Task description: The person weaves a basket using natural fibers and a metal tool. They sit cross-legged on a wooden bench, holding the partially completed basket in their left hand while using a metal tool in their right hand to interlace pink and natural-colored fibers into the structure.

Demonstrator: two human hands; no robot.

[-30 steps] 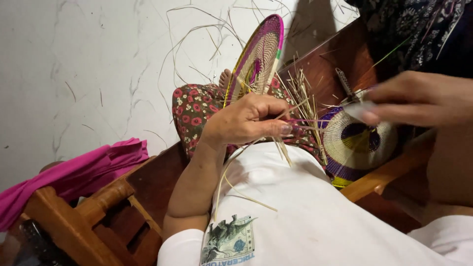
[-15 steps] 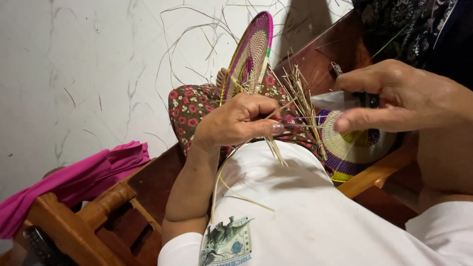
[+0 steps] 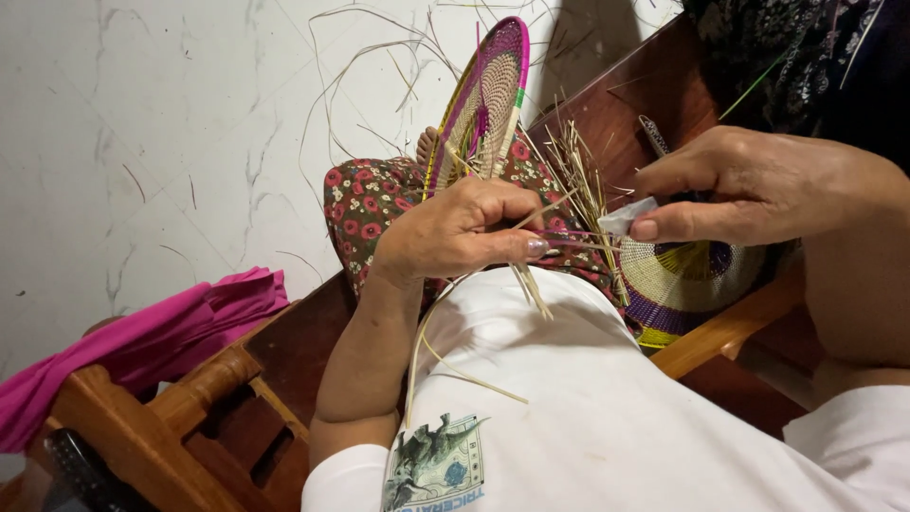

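Observation:
My left hand [image 3: 464, 232] is closed around a bundle of thin dry straw strands [image 3: 578, 190], whose ends fan out up and to the right and poke down below the fist. My right hand [image 3: 749, 185] pinches a small pale flat piece [image 3: 627, 216] against a pink strand that runs between the two hands. Behind my left hand stands a round woven disc [image 3: 493, 90] on edge, straw-coloured with a pink rim and a green mark. A second woven disc [image 3: 682, 280], with purple and yellow rings, lies under my right hand.
I sit on a dark wooden chair with an armrest [image 3: 730, 327] at right and turned wooden posts [image 3: 142, 427] at lower left. A pink cloth [image 3: 133, 332] lies at left. Loose straw strands curl over the white marbled floor [image 3: 142, 123]. A floral-patterned trouser leg [image 3: 365, 204] shows ahead.
My right hand has moved left toward my left hand and now pinches the pale piece close to the fist. My left hand keeps its hold on the straw.

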